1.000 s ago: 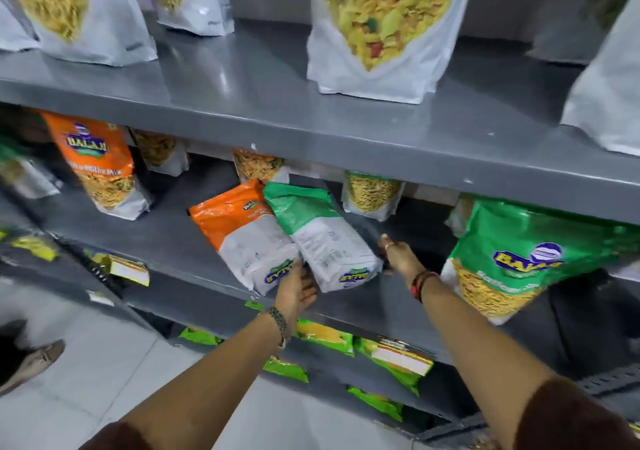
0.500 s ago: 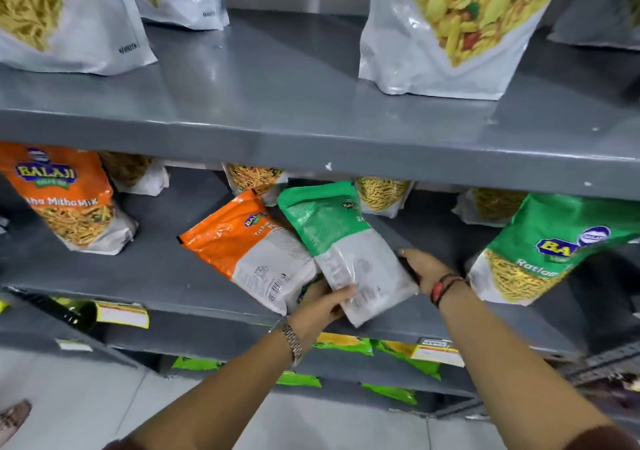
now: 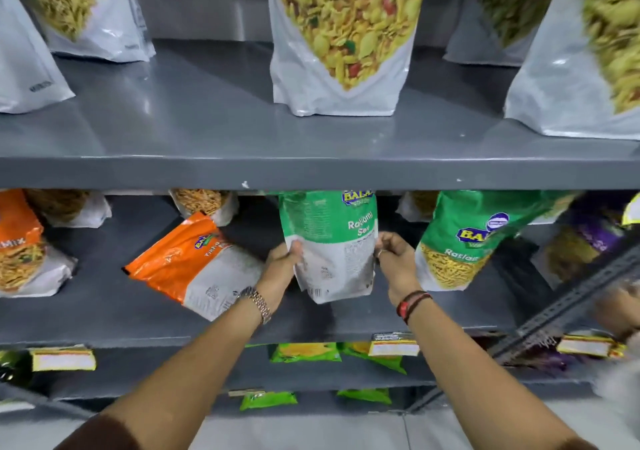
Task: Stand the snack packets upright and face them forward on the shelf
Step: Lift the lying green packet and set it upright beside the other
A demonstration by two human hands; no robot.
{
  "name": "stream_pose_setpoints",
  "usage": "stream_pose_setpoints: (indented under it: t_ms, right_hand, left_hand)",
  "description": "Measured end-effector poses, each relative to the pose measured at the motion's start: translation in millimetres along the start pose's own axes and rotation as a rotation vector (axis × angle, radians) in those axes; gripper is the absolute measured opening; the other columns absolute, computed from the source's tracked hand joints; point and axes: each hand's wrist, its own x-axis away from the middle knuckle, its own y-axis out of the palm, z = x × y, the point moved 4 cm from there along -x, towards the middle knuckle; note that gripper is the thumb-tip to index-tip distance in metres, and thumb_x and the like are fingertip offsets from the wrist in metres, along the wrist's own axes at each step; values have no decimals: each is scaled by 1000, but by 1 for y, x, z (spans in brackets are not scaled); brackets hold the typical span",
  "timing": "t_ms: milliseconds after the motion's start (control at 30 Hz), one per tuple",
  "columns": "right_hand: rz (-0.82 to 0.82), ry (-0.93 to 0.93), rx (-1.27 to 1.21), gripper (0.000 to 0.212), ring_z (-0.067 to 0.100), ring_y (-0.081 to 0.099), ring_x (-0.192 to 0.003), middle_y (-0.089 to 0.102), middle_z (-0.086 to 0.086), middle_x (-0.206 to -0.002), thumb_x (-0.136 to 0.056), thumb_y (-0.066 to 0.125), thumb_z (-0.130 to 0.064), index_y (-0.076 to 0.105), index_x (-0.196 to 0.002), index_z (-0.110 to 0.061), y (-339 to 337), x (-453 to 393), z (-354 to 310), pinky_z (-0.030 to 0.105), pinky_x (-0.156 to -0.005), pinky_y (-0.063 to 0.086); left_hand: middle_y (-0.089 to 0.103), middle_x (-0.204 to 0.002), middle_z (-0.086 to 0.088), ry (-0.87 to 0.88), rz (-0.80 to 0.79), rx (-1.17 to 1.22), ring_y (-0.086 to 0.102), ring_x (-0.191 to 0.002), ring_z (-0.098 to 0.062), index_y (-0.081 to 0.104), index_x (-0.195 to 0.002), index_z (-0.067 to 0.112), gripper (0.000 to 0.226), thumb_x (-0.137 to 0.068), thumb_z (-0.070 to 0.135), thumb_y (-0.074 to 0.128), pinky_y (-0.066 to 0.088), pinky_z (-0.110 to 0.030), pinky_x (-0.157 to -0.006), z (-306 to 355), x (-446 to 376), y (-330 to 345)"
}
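Snack packets fill a big grey shelf unit that runs across the whole frame. On the top shelf, in the upper part of the frame, stand large white bags with yellow snacks showing through. The middle shelf runs across the center. Near the middle of the frame, a green and white packet is held upright, its back side with small print toward the camera. The left hand grips its left edge with closed fingers, and the right hand pinches its right edge with closed fingers. To its left, just beside the left hand, an orange and white packet lies tilted on the shelf. To the right, a green packet stands leaning with its front showing. At the left edge stands another orange packet. Yellow price tags hang on the shelf edge below. A metal watch is on the left wrist, and a red and black band is on the right wrist.
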Motion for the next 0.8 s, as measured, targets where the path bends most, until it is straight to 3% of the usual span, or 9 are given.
stream_pose_setpoints:
  t_ms: [100, 200, 300, 400, 500, 600, 633, 733, 800]
  right_hand:
    - [27, -29, 28, 22, 10, 43, -64, 54, 5, -74, -88, 41, 12, 55, -85, -4, -5, -13, 11, 16, -58, 37]
    - [44, -44, 118, 22, 17, 45, -71, 55, 10, -77, -85, 39, 15, 56, -87, 0, -13, -19, 31, 14, -57, 36]
    - [27, -14, 122, 22, 18, 45, -81, 56, 11, -83, -87, 40, 11, 57, -87, -3, -17, -22, 43, 15, -61, 37]
    - [21, 52, 111, 25, 20, 50, -82, 62, 8, -78, -96, 41, -10, 63, -98, 2, -22, -23, 42, 8, -59, 42]
    - [0, 197, 129, 50, 30, 59, -105, 65, 16, -111, -98, 34, -37, 58, -116, 3, -30, -27, 44, 39, -97, 48]
    - [-24, 233, 172, 75, 53, 55, -111, 58, 40, -117, -95, 27, -51, 52, -119, 16, -35, -20, 41, 62, -99, 41]
    - [-22, 233, 181, 79, 54, 55, -109, 58, 41, -111, -94, 26, -54, 51, -119, 16, -38, -15, 42, 62, -94, 44]
    - [-33, 269, 192, 72, 36, 61, -84, 60, 21, -79, -91, 24, -59, 59, -105, 2, -41, 5, 50, 51, -80, 55]
    - [-66, 305, 157, 69, 35, 65, -82, 66, 20, -84, -92, 25, -58, 62, -92, 1, -35, 20, 61, 49, -83, 55]
  left_hand:
    - [57, -68, 5, 33, 21, -133, 52, -62, -3, 57, -70, 16, 29, -95, 12, 43, 42, -17, -64, -3, -11, 12]
    - [52, -62, 5, 19, 52, -267, 52, -55, 2, 51, -62, 21, 34, -95, 14, 43, 39, -4, -53, -17, -7, 16]
    - [61, -49, 9, -46, 60, -194, 54, -46, 10, 50, -65, 26, 34, -97, 27, 38, 42, -14, -64, -25, 2, 18]
    - [56, -57, 11, -159, 11, -197, 50, -63, -2, 48, -66, 30, 34, -95, 42, 34, 41, -23, -72, -30, 8, 13]
    - [44, -72, 2, -352, -120, -187, 46, -67, -12, 48, -78, 25, 36, -87, 57, 34, 37, -24, -65, -31, 25, 13]
    - [49, -131, -20, -530, -262, -143, 49, -123, -32, 39, -133, 6, 67, -90, 56, 27, 43, -38, -95, -32, 34, 20]
    - [44, -137, -23, -535, -267, -127, 43, -130, -34, 36, -134, 3, 66, -92, 53, 26, 40, -41, -101, -28, 34, 25]
    - [56, -112, -11, -503, -186, -124, 44, -128, -31, 47, -121, 11, 52, -94, 50, 24, 33, -43, -109, -21, 26, 39]
    - [57, -123, -8, -494, -136, -110, 43, -131, -29, 46, -128, 12, 55, -94, 49, 24, 34, -41, -108, -17, 17, 53]
